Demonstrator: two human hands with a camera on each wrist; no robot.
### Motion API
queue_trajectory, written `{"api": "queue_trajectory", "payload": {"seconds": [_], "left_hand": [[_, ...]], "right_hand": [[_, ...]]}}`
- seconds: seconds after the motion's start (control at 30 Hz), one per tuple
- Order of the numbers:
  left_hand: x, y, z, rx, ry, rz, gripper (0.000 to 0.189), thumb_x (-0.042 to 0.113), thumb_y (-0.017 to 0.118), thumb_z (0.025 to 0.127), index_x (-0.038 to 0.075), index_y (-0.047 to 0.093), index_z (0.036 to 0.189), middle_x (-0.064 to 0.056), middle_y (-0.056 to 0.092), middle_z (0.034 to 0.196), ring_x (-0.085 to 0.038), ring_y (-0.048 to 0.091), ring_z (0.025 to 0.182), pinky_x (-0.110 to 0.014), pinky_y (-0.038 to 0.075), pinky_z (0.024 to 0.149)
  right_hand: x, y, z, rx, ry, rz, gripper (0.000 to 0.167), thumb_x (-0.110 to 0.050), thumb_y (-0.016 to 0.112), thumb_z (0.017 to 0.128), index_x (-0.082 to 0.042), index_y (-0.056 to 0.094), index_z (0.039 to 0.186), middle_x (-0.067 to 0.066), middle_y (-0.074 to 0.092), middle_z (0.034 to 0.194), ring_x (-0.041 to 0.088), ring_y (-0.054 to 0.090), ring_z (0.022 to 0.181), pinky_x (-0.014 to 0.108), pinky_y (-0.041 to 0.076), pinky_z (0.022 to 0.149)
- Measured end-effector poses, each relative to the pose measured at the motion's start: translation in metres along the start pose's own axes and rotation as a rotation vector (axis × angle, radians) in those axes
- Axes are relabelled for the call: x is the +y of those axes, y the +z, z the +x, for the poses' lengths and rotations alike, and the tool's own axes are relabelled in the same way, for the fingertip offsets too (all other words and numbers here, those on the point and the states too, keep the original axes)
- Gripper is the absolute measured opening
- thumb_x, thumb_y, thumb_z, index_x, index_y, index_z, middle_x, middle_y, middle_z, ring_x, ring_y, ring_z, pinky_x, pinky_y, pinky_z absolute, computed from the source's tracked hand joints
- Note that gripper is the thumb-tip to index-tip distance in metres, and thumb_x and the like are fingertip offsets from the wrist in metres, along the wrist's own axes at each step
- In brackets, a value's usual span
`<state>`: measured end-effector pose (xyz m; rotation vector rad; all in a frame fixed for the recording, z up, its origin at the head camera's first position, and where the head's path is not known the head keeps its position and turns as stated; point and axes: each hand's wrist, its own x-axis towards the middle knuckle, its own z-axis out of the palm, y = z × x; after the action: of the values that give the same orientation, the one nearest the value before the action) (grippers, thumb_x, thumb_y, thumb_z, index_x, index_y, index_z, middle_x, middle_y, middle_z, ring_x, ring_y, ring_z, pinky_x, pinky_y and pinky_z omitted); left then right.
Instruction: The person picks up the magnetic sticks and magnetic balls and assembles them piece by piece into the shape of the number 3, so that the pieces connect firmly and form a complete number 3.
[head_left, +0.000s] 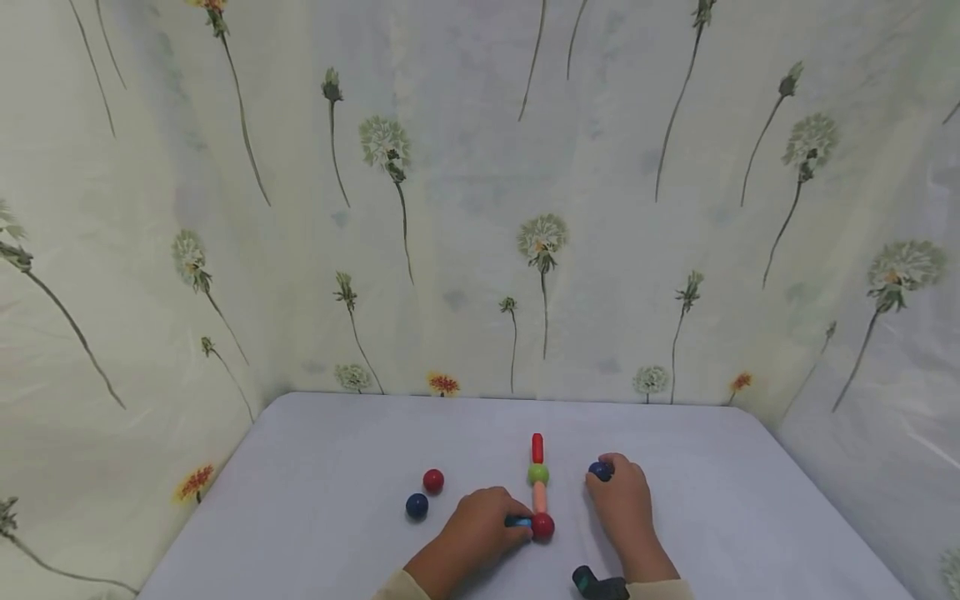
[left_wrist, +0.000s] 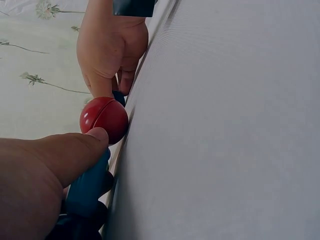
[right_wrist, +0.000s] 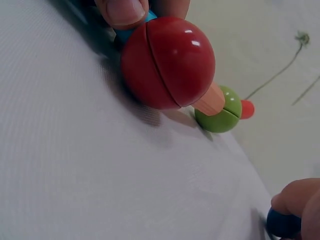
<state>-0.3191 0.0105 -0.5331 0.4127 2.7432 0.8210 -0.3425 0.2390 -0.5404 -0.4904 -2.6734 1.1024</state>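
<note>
The left hand point(head_left: 483, 521) has thumb and fingers clamped on a blue stick point(head_left: 519, 522), probably to steady it where it meets the red ball point(head_left: 543, 526) just past the thumb tip. From that ball, farther beyond the fingers, run an orange stick point(head_left: 540, 497), a green ball point(head_left: 537, 473) and a red stick point(head_left: 537, 447). The right hand point(head_left: 622, 496) pinches a dark blue ball point(head_left: 599, 471) at its fingertips, apart from that row, the small grip suiting its roundness. Outward of the left knuckles lie a second red ball point(head_left: 433, 480) and another blue ball point(head_left: 417, 506). No container shows.
</note>
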Motion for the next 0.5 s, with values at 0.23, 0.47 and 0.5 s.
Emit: {"api": "queue_trajectory", "payload": {"seconds": [0.23,0.47,0.5], "left_hand": [[-0.0021,0.0003,0.0008,0.008,0.012,0.008,0.023,0.036,0.086,0.087,0.033,0.082,0.110,0.012,0.065,0.091,-0.010,0.058,0.087,-0.040,0.056,0.085],[-0.0011,0.0001,0.0005,-0.002,0.014,0.011,0.022,0.036,0.085,0.088,0.034,0.082,0.110,0.012,0.065,0.091,-0.010,0.058,0.087,-0.041,0.056,0.086],[-0.0010,-0.0001,0.0005,0.001,0.017,0.012,0.022,0.036,0.086,0.088,0.034,0.082,0.109,0.012,0.065,0.091,-0.010,0.058,0.087,-0.040,0.056,0.085]], "right_hand": [[-0.0009,0.0005,0.0000,-0.003,-0.007,-0.009,0.047,-0.018,0.064,0.099,0.002,0.056,0.140,0.034,0.054,0.141,0.053,0.048,0.137,0.068,0.041,0.111],[-0.0019,-0.0007,-0.0023,0.000,-0.010,-0.002,0.047,-0.017,0.063,0.099,0.003,0.056,0.141,0.034,0.052,0.144,0.054,0.045,0.139,0.068,0.040,0.111],[-0.0026,-0.0011,-0.0023,-0.009,-0.007,0.003,0.047,-0.018,0.063,0.100,0.002,0.056,0.142,0.034,0.051,0.145,0.054,0.045,0.140,0.068,0.039,0.112]]}}
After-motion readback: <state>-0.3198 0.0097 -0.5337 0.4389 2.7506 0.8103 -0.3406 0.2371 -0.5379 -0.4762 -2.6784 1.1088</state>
